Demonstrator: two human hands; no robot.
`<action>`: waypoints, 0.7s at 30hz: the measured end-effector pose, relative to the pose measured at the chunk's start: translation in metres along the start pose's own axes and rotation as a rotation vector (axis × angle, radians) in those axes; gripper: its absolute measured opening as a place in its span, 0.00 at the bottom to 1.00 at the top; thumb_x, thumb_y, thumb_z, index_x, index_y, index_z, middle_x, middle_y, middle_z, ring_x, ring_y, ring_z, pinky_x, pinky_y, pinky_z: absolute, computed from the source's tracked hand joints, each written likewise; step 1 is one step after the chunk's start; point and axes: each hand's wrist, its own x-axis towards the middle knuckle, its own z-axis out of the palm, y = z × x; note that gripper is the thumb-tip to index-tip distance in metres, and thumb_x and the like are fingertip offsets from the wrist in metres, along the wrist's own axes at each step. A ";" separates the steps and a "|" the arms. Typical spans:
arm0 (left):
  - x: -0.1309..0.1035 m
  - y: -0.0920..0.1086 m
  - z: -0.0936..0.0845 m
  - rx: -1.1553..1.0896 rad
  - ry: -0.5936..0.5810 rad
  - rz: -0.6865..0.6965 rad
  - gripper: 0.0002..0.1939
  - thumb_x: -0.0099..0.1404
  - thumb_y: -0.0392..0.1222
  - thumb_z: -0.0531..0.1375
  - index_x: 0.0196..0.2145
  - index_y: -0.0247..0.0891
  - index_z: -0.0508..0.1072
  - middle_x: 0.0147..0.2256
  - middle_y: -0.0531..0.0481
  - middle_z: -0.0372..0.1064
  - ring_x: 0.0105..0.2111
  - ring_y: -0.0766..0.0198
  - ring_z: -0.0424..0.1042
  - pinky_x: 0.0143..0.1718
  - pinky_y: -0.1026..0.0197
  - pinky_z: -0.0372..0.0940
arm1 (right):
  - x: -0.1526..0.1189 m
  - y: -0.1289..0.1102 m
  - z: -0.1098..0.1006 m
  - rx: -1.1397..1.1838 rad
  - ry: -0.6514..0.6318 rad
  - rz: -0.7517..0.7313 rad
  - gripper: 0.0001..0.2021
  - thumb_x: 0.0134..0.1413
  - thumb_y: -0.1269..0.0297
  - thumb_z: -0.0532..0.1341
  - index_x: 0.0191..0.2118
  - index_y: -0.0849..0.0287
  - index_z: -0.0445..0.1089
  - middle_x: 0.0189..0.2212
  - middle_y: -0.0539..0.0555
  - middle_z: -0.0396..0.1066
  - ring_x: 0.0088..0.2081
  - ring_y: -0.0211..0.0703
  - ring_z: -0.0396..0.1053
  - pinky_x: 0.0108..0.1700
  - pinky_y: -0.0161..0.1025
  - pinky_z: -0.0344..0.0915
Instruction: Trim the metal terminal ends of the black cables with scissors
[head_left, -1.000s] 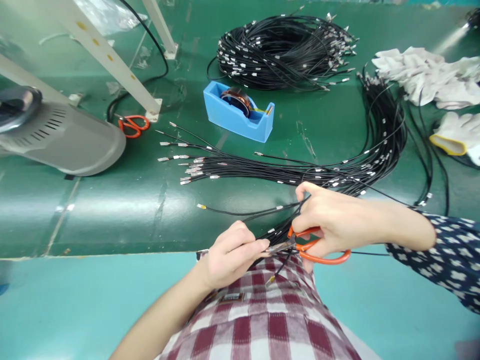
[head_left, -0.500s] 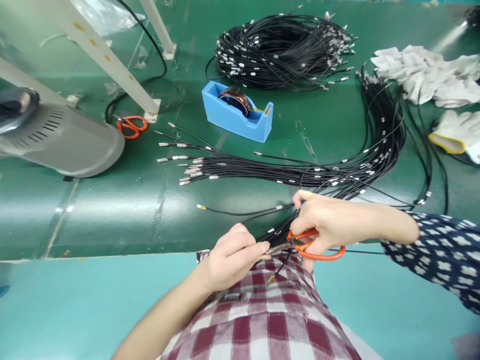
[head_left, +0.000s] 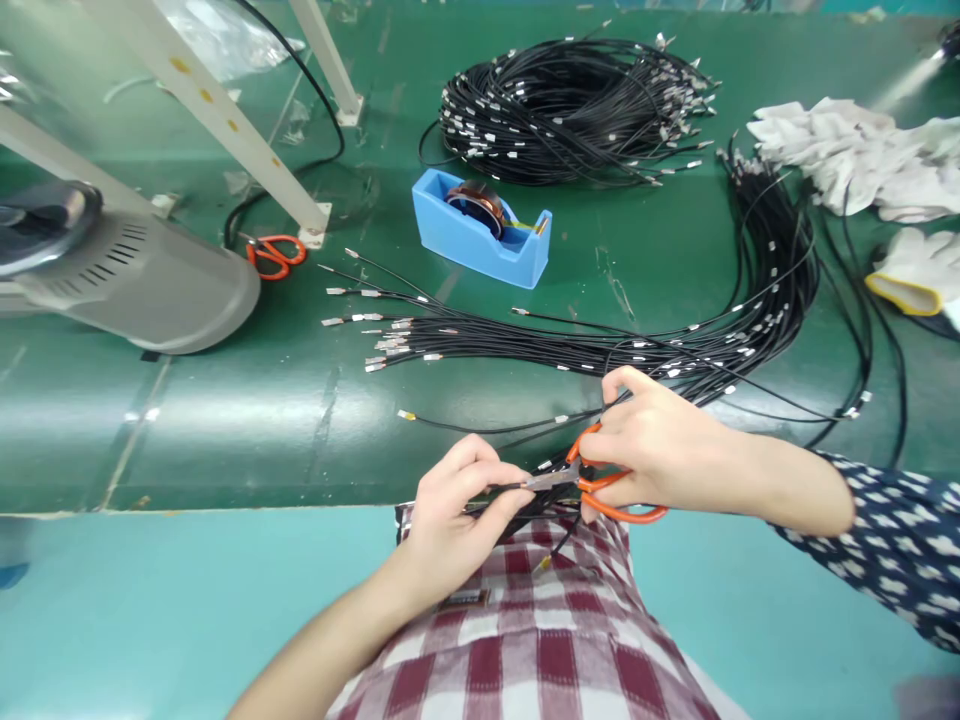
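My right hand grips orange-handled scissors, their blades pointing left toward my left hand. The left hand pinches a thin black wire right at the blade tips, just above my plaid-clothed lap. Behind the hands, a long bundle of black wires with metal terminals lies across the green table and curves up to the right.
A blue tape dispenser stands behind the bundle, a big coil of black wires farther back. A grey machine and a second pair of orange scissors sit at left. White gloves lie at right.
Both hands shifted slightly; the scissors rose a little and their blades now meet the wire at my left fingertips.
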 end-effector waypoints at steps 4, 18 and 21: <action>-0.001 -0.001 0.002 -0.052 -0.006 -0.042 0.02 0.61 0.34 0.67 0.34 0.35 0.79 0.26 0.53 0.66 0.25 0.70 0.66 0.24 0.68 0.62 | -0.002 -0.004 0.000 -0.063 0.025 -0.025 0.15 0.61 0.62 0.59 0.23 0.58 0.61 0.15 0.41 0.63 0.19 0.32 0.48 0.47 0.42 0.49; -0.007 -0.006 0.003 -0.100 0.032 0.126 0.07 0.61 0.31 0.67 0.38 0.37 0.77 0.26 0.52 0.69 0.25 0.69 0.66 0.25 0.65 0.64 | 0.002 -0.008 -0.012 -0.216 -0.048 -0.102 0.14 0.59 0.64 0.58 0.22 0.56 0.61 0.15 0.43 0.65 0.19 0.35 0.50 0.51 0.44 0.49; -0.006 -0.007 0.002 -0.099 0.033 0.134 0.07 0.61 0.31 0.67 0.38 0.37 0.77 0.26 0.53 0.69 0.24 0.70 0.65 0.26 0.65 0.64 | 0.003 -0.007 -0.014 -0.266 -0.061 -0.136 0.13 0.60 0.63 0.58 0.24 0.56 0.62 0.16 0.44 0.65 0.19 0.35 0.51 0.49 0.44 0.49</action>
